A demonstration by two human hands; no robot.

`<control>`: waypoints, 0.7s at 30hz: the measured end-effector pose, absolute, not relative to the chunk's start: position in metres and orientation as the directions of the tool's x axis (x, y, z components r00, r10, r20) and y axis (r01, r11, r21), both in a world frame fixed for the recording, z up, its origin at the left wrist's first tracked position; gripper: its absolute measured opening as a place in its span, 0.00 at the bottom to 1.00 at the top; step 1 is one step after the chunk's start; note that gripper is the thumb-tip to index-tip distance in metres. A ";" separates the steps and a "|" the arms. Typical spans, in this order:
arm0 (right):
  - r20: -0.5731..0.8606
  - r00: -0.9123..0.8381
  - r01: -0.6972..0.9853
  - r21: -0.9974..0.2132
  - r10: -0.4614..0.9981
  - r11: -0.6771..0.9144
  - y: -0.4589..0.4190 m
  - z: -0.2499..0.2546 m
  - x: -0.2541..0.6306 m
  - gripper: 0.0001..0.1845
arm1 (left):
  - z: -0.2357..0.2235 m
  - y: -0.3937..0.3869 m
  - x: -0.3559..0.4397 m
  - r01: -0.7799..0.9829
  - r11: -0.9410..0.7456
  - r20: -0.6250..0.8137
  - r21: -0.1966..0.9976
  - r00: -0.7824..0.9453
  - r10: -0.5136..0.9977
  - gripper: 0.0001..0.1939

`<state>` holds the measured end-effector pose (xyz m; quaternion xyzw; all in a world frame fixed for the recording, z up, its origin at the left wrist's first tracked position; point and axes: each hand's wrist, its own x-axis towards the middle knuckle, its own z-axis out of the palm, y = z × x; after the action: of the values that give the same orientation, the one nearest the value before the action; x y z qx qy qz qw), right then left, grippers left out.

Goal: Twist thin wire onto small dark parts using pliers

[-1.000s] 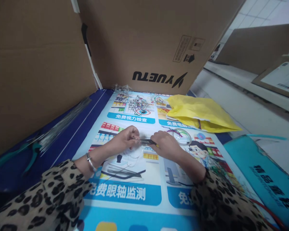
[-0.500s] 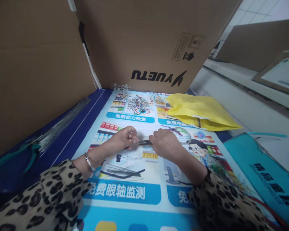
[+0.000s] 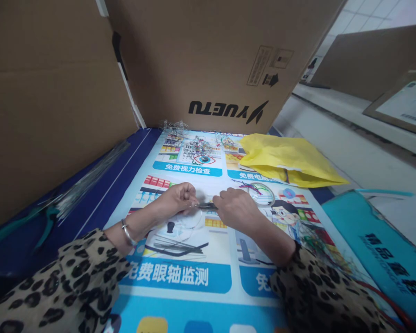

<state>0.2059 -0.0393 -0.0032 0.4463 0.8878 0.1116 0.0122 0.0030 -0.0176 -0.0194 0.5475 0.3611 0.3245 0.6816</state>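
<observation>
My right hand (image 3: 236,208) is closed around pliers (image 3: 207,206), whose dark metal jaws point left. My left hand (image 3: 176,200) pinches a thin pale wire (image 3: 198,206) right at the tips of those jaws. A faint wire loop seems to hang below the fingers, hard to make out against the print. Under both hands lies a printed poster sheet (image 3: 208,305). Several short grey wire pieces (image 3: 180,246) rest on it, nearer to me than my left hand.
Beyond the hands lie a tangle of coloured wire pieces (image 3: 203,147), a clear round ring (image 3: 265,194) and a yellow bag (image 3: 291,159). At left are long straight wires (image 3: 90,178) and teal-handled cutters (image 3: 48,224). Cardboard (image 3: 208,60) walls the back; a teal bag (image 3: 377,249) lies right.
Both hands stay almost in place, still meeting at the pliers' jaws. My right hand has shifted very slightly left and down.
</observation>
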 end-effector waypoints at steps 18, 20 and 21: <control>0.085 -0.607 0.786 0.210 0.790 0.581 -0.038 -0.013 0.207 0.11 | -0.022 -0.017 0.001 0.007 0.182 -0.156 0.983 0.549 0.821 0.11; 0.061 -0.580 0.806 0.193 0.813 0.560 -0.038 -0.013 0.206 0.11 | -0.020 -0.017 0.001 0.013 0.165 -0.145 0.986 0.544 0.827 0.10; 0.048 -0.559 0.821 0.177 0.828 0.543 -0.039 -0.012 0.205 0.10 | -0.019 -0.018 0.001 0.020 0.148 -0.136 0.989 0.538 0.832 0.10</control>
<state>0.2049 -0.0389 -0.0120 0.4694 0.8782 0.0897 0.0203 0.0015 -0.0178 -0.0191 0.5760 0.3699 0.3067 0.6613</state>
